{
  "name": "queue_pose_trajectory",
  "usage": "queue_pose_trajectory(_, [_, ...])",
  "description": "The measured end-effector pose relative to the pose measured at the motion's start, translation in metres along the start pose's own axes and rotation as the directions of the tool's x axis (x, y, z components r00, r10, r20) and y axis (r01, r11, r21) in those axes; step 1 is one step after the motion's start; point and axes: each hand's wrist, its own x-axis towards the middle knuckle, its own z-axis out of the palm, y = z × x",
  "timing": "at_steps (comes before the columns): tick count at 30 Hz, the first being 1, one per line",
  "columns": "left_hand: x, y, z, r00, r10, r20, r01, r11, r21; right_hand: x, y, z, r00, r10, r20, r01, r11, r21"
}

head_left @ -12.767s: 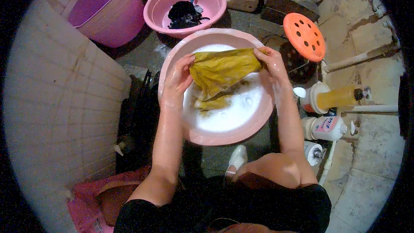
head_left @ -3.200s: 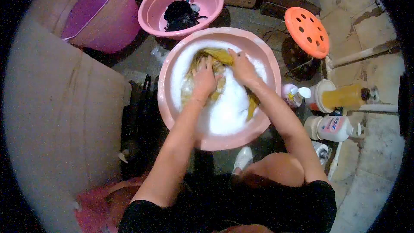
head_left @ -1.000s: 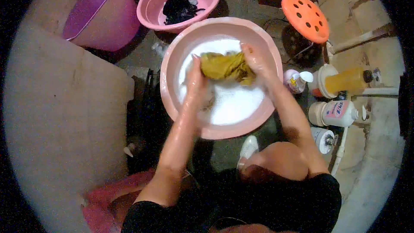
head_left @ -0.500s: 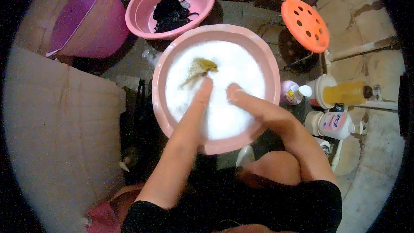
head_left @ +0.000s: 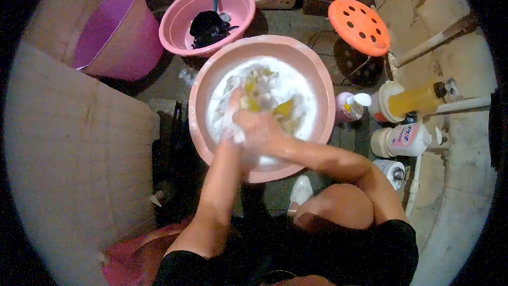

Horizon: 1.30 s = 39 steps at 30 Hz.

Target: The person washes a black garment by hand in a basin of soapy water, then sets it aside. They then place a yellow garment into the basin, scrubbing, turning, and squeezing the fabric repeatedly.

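Observation:
Both my hands are together over a peach-coloured basin (head_left: 328, 90) of white suds (head_left: 307, 87). A wet cloth (head_left: 284, 109), yellowish with paler grey parts, rises in folds through the foam. My right hand (head_left: 262, 130) is closed on the near part of the cloth and crosses in front of my left hand. My left hand (head_left: 232, 111) is closed against the cloth on the left, with foam on its wrist; its fingers are partly hidden. Motion blurs both hands.
A pink basin (head_left: 246, 8) with dark cloth (head_left: 209, 29) and a purple tub (head_left: 121, 42) stand behind. An orange stool (head_left: 360, 26) is at the back right. Detergent bottles (head_left: 407, 139) and a pump bottle (head_left: 349, 107) line the right side. A pale block (head_left: 79, 153) borders the left.
My hands, earlier apart and sunk in the foam, have come up and together. More of the cloth shows, and the suds are broken up. The view has shifted slightly.

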Motion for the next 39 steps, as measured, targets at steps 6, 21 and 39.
queue_pose_trajectory(6, [-0.010,-0.049,0.020,0.962,0.227,-0.152,-0.186,0.952,0.243,0.022,0.120,0.012,0.839,0.519,-0.164,-0.523,0.852,0.022])
queue_pose_trajectory(21, [-0.016,-0.028,0.002,0.951,0.275,0.140,-0.153,0.813,-0.562,-0.003,0.022,0.016,0.949,0.263,-0.174,-0.246,0.963,0.113])
queue_pose_trajectory(39, [-0.037,0.040,-0.018,0.976,0.189,0.108,-0.072,0.749,-0.658,-0.025,0.094,-0.045,0.906,-0.015,0.423,-0.410,0.221,0.885])
